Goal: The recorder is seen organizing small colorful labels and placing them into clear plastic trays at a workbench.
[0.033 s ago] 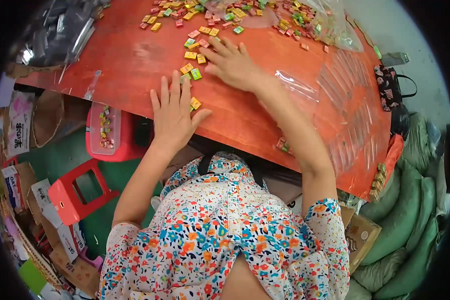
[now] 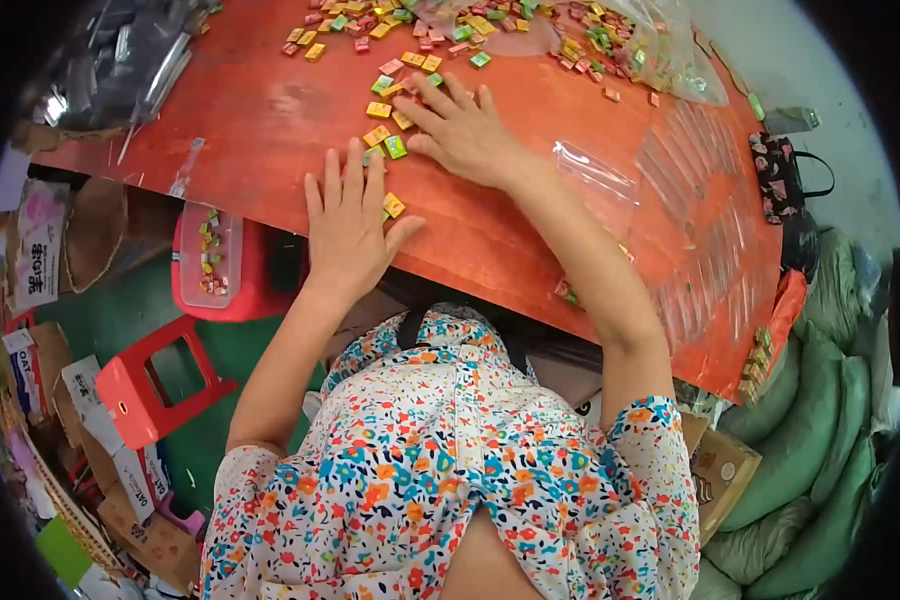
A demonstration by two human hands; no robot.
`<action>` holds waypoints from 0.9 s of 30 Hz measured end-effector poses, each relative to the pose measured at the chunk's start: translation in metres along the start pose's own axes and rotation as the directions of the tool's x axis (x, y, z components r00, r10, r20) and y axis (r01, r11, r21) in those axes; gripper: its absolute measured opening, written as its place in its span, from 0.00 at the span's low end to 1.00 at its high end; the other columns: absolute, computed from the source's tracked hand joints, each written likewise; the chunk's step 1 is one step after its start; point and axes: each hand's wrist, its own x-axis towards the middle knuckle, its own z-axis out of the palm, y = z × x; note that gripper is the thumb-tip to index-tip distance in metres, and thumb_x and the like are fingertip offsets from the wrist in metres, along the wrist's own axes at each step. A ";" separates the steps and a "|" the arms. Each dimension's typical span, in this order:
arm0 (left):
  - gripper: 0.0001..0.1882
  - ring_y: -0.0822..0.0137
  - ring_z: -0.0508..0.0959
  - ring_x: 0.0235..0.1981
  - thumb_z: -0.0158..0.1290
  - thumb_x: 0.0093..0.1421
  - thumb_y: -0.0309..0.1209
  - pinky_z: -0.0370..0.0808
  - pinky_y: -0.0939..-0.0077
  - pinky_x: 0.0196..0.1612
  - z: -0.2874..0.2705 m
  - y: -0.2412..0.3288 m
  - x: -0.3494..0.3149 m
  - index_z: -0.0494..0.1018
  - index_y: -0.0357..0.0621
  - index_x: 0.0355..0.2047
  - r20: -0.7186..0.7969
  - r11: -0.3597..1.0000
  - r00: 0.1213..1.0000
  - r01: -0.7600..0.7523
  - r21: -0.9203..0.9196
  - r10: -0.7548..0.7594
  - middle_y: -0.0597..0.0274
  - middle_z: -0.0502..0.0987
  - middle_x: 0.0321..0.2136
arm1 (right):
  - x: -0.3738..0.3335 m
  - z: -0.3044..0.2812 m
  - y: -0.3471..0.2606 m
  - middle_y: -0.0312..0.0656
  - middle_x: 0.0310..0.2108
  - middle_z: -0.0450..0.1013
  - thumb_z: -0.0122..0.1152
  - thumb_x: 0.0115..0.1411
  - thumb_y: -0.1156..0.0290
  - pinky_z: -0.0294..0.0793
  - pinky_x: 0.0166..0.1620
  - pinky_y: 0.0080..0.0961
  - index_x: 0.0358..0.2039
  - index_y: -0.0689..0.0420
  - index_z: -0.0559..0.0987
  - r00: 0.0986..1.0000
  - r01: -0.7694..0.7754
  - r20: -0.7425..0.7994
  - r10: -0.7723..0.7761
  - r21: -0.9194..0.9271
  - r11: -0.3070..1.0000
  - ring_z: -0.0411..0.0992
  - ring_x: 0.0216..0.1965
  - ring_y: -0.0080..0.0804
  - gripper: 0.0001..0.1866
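Note:
My left hand (image 2: 350, 225) lies palm down near the front edge of the red table (image 2: 270, 110), fingers stretched out and thumb apart. Beside its thumb is a small yellow packet (image 2: 393, 205). A green packet (image 2: 395, 147) and an orange-yellow one (image 2: 376, 135) lie just beyond its fingertips. With fingers spread, my right hand (image 2: 460, 135) reaches over the right side of a loose line of these little packets. Its fingertips partly cover a yellow packet (image 2: 402, 120). Neither hand grips anything visible; what lies under the palms is hidden.
Many more coloured packets (image 2: 370, 20) are heaped at the far side, beside a clear bag (image 2: 670, 60). Clear plastic sleeves (image 2: 700, 170) lie at right. Dark plastic packaging (image 2: 120, 70) sits far left. Below left are a clear tub (image 2: 210, 265) and a red stool (image 2: 160, 385).
My right hand has shifted slightly left and covers more of the packets by its fingertips. The left hand has hardly moved.

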 end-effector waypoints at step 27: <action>0.20 0.53 0.75 0.40 0.65 0.52 0.35 0.74 0.61 0.41 -0.023 -0.009 -0.005 0.74 0.41 0.43 -0.145 0.954 0.989 -0.031 -0.299 -0.013 0.56 0.72 0.37 | -0.058 0.000 -0.068 0.42 0.40 0.75 0.64 0.56 0.68 0.76 0.41 0.36 0.42 0.56 0.80 0.980 -0.044 -0.200 0.016 -0.136 0.990 0.76 0.39 0.43 0.13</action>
